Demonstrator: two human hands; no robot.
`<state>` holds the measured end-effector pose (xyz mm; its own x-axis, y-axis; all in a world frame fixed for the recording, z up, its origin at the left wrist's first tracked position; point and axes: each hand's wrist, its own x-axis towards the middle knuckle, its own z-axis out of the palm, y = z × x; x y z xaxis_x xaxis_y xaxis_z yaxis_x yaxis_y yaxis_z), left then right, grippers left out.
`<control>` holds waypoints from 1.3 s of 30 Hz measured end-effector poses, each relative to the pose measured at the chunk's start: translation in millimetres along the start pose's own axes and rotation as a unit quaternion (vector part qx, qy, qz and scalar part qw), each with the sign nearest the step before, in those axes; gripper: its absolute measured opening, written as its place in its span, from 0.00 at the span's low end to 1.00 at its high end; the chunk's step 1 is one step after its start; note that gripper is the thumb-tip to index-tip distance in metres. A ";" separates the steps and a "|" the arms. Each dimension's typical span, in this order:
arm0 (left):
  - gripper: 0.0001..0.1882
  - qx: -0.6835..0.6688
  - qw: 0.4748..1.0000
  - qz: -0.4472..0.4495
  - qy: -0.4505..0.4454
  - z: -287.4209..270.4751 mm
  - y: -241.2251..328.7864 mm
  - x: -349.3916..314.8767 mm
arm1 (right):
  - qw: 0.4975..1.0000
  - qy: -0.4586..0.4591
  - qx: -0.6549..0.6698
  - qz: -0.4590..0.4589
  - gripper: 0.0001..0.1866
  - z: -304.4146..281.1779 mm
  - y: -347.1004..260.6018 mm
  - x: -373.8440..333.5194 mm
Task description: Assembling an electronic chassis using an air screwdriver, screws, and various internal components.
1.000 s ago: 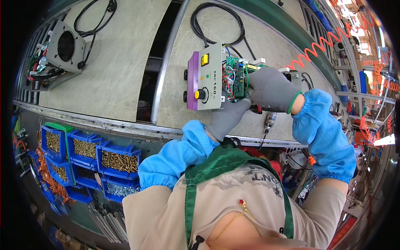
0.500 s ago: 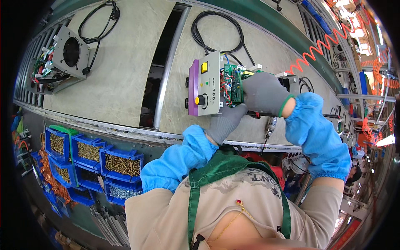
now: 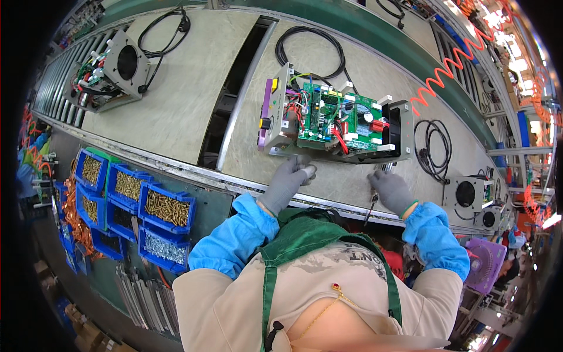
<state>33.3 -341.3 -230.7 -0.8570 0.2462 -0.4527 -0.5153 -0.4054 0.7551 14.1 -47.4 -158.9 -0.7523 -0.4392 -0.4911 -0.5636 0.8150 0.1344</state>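
Observation:
An opened welding machine [image 3: 343,126] lies on the bench, its green circuit boards, wires and fan exposed behind a grey and purple front panel [image 3: 270,111]. Just off its near side, toward the panel end, is my left hand [image 3: 286,183] in a grey glove. Its fingers are curled toward the thumb; whatever they may hold is hidden. My right hand [image 3: 393,190], also gloved, is closed over a slim powered screwdriver [image 3: 373,203] near the bench's front edge. The glove covers most of the tool's body. Neither hand touches the machine.
Blue bins [image 3: 167,208] of brass and silver fasteners stand at the left. A second machine [image 3: 117,67] sits on rollers at far left, another [image 3: 469,196] at right. Black cables [image 3: 434,151] lie coiled on the bench. A red spiral hose [image 3: 448,76] hangs at the upper right.
Both hands have come off the machine toward me, the right one down onto the screwdriver. The machine has turned, so its boards and fan show from above.

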 end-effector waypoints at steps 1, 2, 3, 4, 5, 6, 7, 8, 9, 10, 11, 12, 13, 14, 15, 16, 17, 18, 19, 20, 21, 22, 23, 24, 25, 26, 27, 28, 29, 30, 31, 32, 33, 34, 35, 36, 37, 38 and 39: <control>0.23 0.045 0.999 -0.018 -0.018 2.8 -0.7 -4.0 | 1.000 0.005 0.001 -0.002 0.17 24.7 22.7 -4.7; 0.23 0.048 0.999 -0.015 -0.015 6.9 -4.8 -5.5 | 0.992 0.076 -0.091 -0.030 0.20 46.8 45.0 -8.7; 0.23 0.051 0.998 -0.011 -0.031 10.3 -12.9 -5.2 | 0.970 0.147 -0.183 -0.059 0.23 65.2 56.7 -6.6; 0.23 0.055 0.997 -0.009 -0.050 14.3 -18.7 -5.6 | 0.970 0.152 -0.180 -0.060 0.23 81.8 59.2 -1.2; 0.25 0.054 0.997 -0.007 -0.050 17.9 -23.4 -9.5 | 0.977 0.151 -0.149 -0.030 0.24 93.7 59.5 4.4; 0.25 0.056 0.997 -0.004 -0.044 21.5 -25.7 -13.5 | 0.982 0.150 -0.117 0.000 0.25 103.8 62.1 7.1; 0.25 0.085 0.995 -0.011 -0.050 24.2 -28.0 -18.8 | 0.981 0.154 -0.117 -0.009 0.25 101.0 62.0 8.4; 0.25 0.113 0.992 -0.018 -0.054 26.6 -30.6 -23.6 | 0.982 0.155 -0.107 -0.015 0.23 97.2 62.8 8.5; 0.25 0.130 0.990 -0.004 -0.051 27.3 -38.2 -24.7 | 0.983 0.156 -0.097 -0.021 0.21 92.2 63.1 9.1; 0.25 0.128 0.991 -0.001 -0.040 28.8 -46.8 -26.5 | 0.982 0.161 -0.097 -0.032 0.21 88.2 62.7 8.3; 0.25 0.137 0.990 0.019 -0.029 29.6 -54.5 -28.8 | 0.983 0.144 -0.112 -0.031 0.19 83.2 61.9 10.2; 0.24 0.145 0.989 0.039 -0.017 29.5 -60.3 -32.1 | 0.983 0.128 -0.127 -0.032 0.16 76.6 60.1 11.7; 0.26 0.176 0.984 0.008 -0.022 29.9 -56.6 -36.7 | 0.992 0.040 -0.116 -0.008 0.13 57.8 47.0 12.4; 0.26 0.169 0.986 0.015 0.003 32.0 -55.6 -43.7 | 0.996 0.011 -0.085 0.004 0.14 45.9 40.0 8.8; 0.26 0.167 0.986 0.009 0.010 34.1 -53.9 -48.5 | 0.998 -0.019 -0.054 0.014 0.17 43.3 31.1 7.0; 0.26 0.165 0.986 0.004 0.016 33.4 -53.1 -52.8 | 0.999 -0.005 0.001 0.048 0.23 61.3 31.4 6.6; 0.25 0.170 0.985 0.005 0.026 28.9 -54.6 -56.8 | 0.993 0.041 0.099 0.051 0.27 75.3 31.6 -2.6; 0.24 0.172 0.983 0.045 0.035 20.3 -63.9 -56.9 | 0.990 0.085 0.109 0.025 0.32 94.2 32.9 -8.4; 0.23 0.217 0.968 0.107 0.062 9.7 -66.6 -61.4 | 0.985 0.139 0.102 0.018 0.36 102.2 25.4 -16.6; 0.22 0.263 0.947 0.164 0.087 -1.0 -67.2 -69.4 | 0.984 0.120 0.120 0.056 0.38 104.7 20.8 -20.8; 0.21 0.313 0.917 0.195 0.151 -12.1 -60.4 -80.9 | 0.980 0.134 0.135 0.054 0.35 119.1 27.6 -21.6; 0.19 0.362 0.880 0.220 0.215 -25.8 -50.8 -96.5 | 0.976 0.147 0.152 0.052 0.33 129.3 34.3 -17.1; 0.17 0.384 0.830 0.250 0.319 -43.1 -42.1 -109.3 | 0.977 0.146 0.150 0.042 0.33 128.8 37.9 -12.7; 0.15 0.401 0.767 0.276 0.418 -63.4 -32.8 -122.3 | 0.981 0.093 0.158 0.061 0.29 124.6 39.2 -9.2; 0.13 0.376 0.696 0.337 0.511 -85.6 -19.8 -133.9 | 0.982 0.039 0.166 0.085 0.26 119.5 39.6 -7.6; 0.12 0.347 0.674 0.310 0.573 -108.9 -7.7 -147.5 | 0.982 0.040 0.165 0.081 0.26 115.5 39.7 -5.3; 0.12 0.417 0.606 0.291 0.611 -141.0 -1.9 -161.3 | 0.964 -0.002 0.258 0.063 0.23 110.0 39.5 -3.9; 0.12 0.483 0.534 0.269 0.640 -170.0 1.1 -169.4 | 0.935 -0.045 0.349 0.049 0.20 103.8 38.1 -6.4; 0.12 0.483 0.533 0.268 0.642 -189.0 3.2 -173.7 | 0.916 -0.070 0.394 0.030 0.20 91.4 30.1 -7.9; 0.12 0.547 0.530 0.148 0.631 -199.5 5.0 -182.4 | 0.916 -0.068 0.395 0.022 0.20 79.8 21.2 -8.2; 0.13 0.600 0.526 0.028 0.602 -201.2 11.9 -181.6 | 0.902 -0.098 0.419 0.024 0.20 66.7 12.1 -7.6; 0.13 0.601 0.527 0.030 0.600 -198.9 16.0 -177.5 | 0.887 -0.128 0.443 0.025 0.20 60.4 7.7 -7.2; 0.13 0.628 0.510 -0.048 0.586 -195.0 20.8 -171.1 | 0.839 -0.160 0.519 0.004 0.20 86.2 19.5 2.5; 0.13 0.650 0.488 -0.127 0.569 -188.5 26.1 -167.2 | 0.839 -0.159 0.520 0.005 0.20 77.7 13.5 0.9; 0.11 0.652 0.480 -0.137 0.571 -185.6 28.6 -164.1 | 0.764 -0.191 0.617 0.016 0.22 61.1 3.2 -3.2; 0.11 0.653 0.481 -0.135 0.570 -187.4 27.8 -161.6 | 0.675 -0.220 0.704 0.027 0.23 52.0 -2.0 -5.3; 0.10 0.667 0.463 -0.139 0.567 -189.5 25.1 -160.0 | 0.646 -0.229 0.727 0.033 0.30 52.1 -1.3 -6.5; 0.09 0.680 0.445 -0.143 0.565 -190.8 23.3 -158.5 | 0.646 -0.228 0.728 0.034 0.30 49.7 -0.5 -7.9; 0.09 0.681 0.445 -0.142 0.564 -190.8 21.6 -157.2 | 0.613 -0.237 0.753 0.026 0.34 45.7 0.4 -9.5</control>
<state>156.4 -556.8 -233.7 -0.6101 -0.7923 0.0084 -0.7818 0.6002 -0.1692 36.6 -25.6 -193.5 -0.3713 -0.5293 -0.7629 0.6806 0.4037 -0.6114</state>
